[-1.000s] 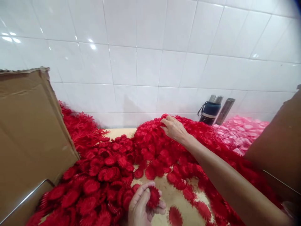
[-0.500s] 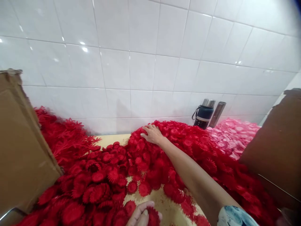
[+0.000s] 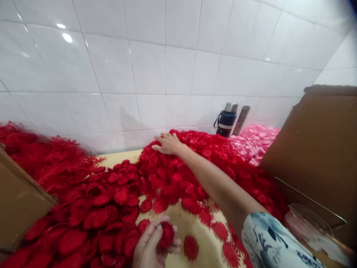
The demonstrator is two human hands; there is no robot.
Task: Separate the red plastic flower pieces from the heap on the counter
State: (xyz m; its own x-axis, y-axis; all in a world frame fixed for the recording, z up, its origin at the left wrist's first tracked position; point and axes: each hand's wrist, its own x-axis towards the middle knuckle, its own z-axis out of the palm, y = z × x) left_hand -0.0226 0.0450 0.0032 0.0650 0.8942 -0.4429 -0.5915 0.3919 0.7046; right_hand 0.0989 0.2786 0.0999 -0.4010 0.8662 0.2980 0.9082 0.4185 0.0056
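Observation:
My left hand [image 3: 152,242], low in the middle, is closed around a round red piece with a fringed edge [image 3: 166,235], held between thumb and fingers. My right hand [image 3: 169,144] reaches out to the heap of red fringed discs [image 3: 195,149] by the wall. Its fingers are spread and rest on top of the heap, with nothing visibly gripped. More red discs [image 3: 106,216] are piled to the left of my left hand. A single disc [image 3: 191,247] lies on the pale yellow tabletop [image 3: 181,216] just right of that hand.
Red leaf-like cutouts [image 3: 50,156] are heaped at the left, behind a cardboard piece [image 3: 22,201]. A dark blue bottle [image 3: 227,121] and a slim dark cylinder [image 3: 241,121] stand by the tiled wall. Pink discs [image 3: 252,141], another cardboard piece [image 3: 312,149] and a clear plastic container [image 3: 309,219] are at right.
The view has shifted, so the wall and piles sit further left and higher. More of my left hand shows, still with the red piece. My right hand stays on the heap.

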